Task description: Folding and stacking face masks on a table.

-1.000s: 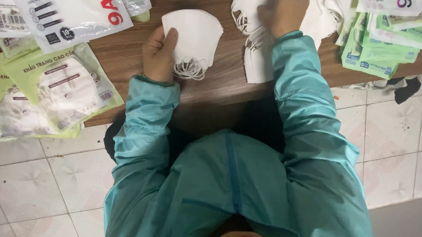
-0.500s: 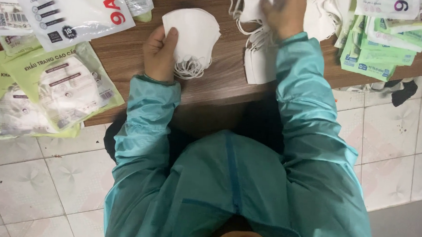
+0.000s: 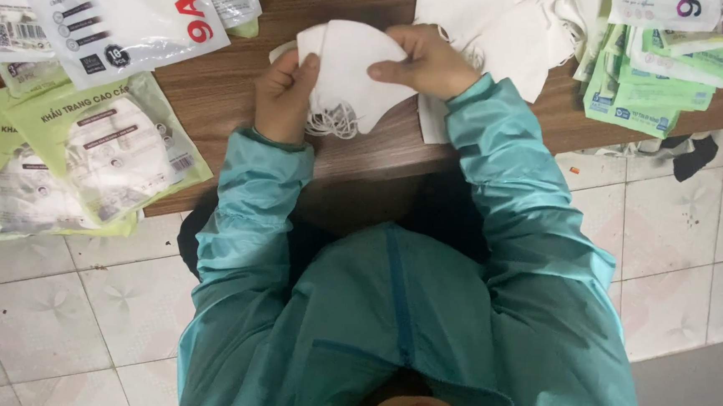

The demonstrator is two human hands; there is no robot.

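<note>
Left hand (image 3: 283, 98) and right hand (image 3: 424, 63) both closed on a small stack of white folded cloth face masks (image 3: 348, 77), loose white masks (image 3: 490, 23) just beyond the right.

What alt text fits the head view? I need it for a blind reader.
A person in a teal jacket holds a stack of white face masks between the left hand and right hand over a wooden table. Packaged masks lie left, loose white masks and green packets right.
</note>
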